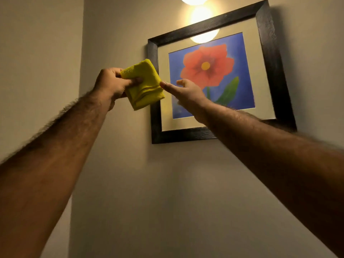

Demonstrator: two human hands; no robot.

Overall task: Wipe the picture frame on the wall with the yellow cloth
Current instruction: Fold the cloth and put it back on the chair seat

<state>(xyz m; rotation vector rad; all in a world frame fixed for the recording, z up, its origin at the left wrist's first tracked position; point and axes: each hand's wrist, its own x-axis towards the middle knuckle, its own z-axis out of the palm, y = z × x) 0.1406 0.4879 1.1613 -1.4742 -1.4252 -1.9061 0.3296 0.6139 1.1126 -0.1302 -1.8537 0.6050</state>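
Note:
A black picture frame point(270, 58) hangs on the wall, holding a red flower on blue behind glass. My left hand point(111, 83) grips a folded yellow cloth point(144, 86) just left of the frame's left side; the cloth overlaps that edge. My right hand point(186, 92) is raised in front of the picture's lower left, fingers apart and pointing left, its fingertips touching or almost touching the cloth's right edge. It holds nothing.
A wall corner point(81, 71) runs vertically left of the frame. A round lamp point(194, 0) glows above and reflects in the glass point(204, 37). Bare wall point(167, 192) lies below the frame.

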